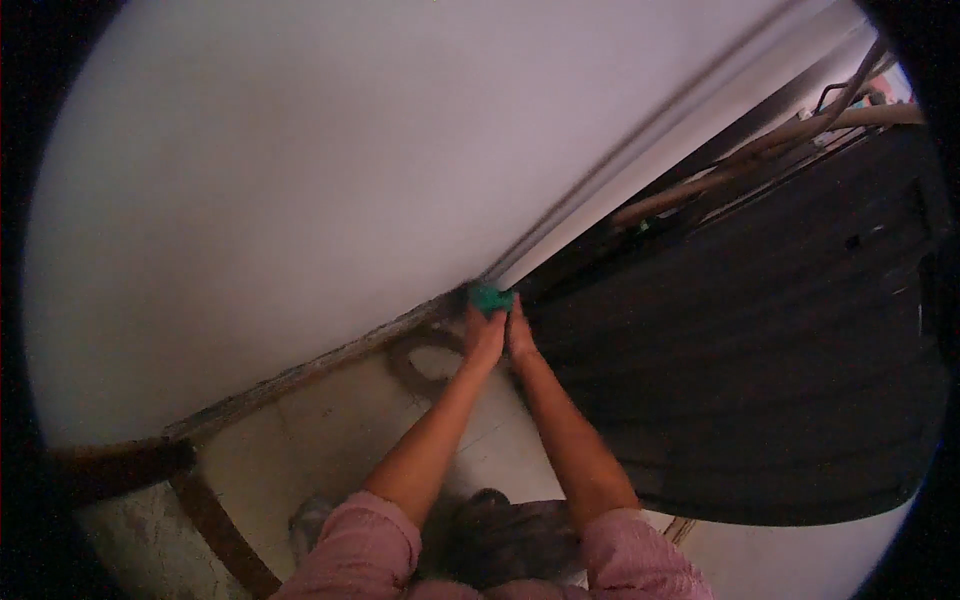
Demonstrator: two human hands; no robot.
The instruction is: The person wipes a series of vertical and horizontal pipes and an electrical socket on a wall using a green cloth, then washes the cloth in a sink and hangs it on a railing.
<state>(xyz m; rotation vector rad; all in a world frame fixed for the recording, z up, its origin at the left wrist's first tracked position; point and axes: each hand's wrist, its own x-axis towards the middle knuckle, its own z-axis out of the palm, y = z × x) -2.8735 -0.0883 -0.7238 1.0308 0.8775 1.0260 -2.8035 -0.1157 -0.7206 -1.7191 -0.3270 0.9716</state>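
Note:
Both my arms reach forward to the corner where a white wall (pixel 285 187) meets a pale edge trim. My left hand (pixel 484 336) holds a crumpled green cloth-like piece (pixel 491 298) at that corner, though the blur hides its exact kind. Close beside it is my right hand (pixel 519 330), its fingers raised along the right side of the green piece. Whether the right fingers grip it or only touch it cannot be told.
A large dark panel or cover (pixel 750 337) fills the right side, with brown pipes or poles (pixel 697 184) along its top. A curved hose-like thing (pixel 409 367) lies on the pale floor (pixel 300 427). Dark brown strips (pixel 217 525) edge the lower left.

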